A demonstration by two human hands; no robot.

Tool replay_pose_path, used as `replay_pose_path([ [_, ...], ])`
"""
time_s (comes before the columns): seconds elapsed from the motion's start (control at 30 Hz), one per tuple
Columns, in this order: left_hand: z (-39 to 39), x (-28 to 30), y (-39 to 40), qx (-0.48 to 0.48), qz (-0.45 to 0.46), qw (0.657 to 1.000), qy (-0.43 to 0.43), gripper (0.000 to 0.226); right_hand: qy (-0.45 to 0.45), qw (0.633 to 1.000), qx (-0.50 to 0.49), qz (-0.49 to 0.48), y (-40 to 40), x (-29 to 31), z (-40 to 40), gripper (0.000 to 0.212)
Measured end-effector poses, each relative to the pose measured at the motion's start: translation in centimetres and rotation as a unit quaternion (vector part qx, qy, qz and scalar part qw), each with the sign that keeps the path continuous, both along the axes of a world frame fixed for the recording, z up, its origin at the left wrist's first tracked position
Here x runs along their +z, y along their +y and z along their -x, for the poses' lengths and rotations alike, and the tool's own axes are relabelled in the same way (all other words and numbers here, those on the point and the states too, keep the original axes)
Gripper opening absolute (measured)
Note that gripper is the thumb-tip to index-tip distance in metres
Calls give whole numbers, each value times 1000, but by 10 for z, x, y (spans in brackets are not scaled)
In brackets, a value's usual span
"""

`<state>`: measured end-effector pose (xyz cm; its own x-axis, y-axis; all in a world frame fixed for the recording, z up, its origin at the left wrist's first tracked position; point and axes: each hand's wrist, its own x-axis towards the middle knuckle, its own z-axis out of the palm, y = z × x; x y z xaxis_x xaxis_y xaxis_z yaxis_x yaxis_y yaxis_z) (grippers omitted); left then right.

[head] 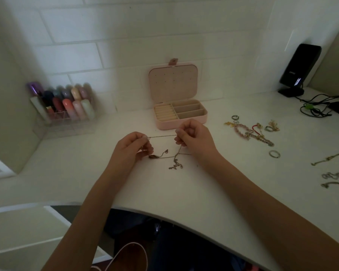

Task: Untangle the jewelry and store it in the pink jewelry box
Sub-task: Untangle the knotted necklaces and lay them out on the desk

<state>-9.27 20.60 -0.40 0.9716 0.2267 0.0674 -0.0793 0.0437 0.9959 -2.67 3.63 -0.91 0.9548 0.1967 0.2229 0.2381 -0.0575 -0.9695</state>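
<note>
Both hands [132,144] [192,136] pinch thin metal chain [161,136] taut.

A white tiled wall [70,32] of large rectangular blocks rises behind a smooth white countertop [184,188] whose near edge curves inward. The light is dim and even. At the left, a clear acrylic organiser [67,118] holds pastel and dark rounded tubes. At the far right, a black rectangular device on a stand [299,69] leans near the wall, with black cables [317,106] coiled beside it. White panelled cabinet fronts [27,231] show below left.
</note>
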Motion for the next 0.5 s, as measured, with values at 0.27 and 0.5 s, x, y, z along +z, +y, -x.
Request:
replay_pose_path([
  [0.27, -4, -9, 8, 98, -103, 989, -44, 32, -74, 992, -51, 84, 1, -1, 11, 7],
  [0.5, 0, -3, 0, 10, -31, 998, -46, 37, -192, 960, -41, 199, 13, -4, 21, 16],
])
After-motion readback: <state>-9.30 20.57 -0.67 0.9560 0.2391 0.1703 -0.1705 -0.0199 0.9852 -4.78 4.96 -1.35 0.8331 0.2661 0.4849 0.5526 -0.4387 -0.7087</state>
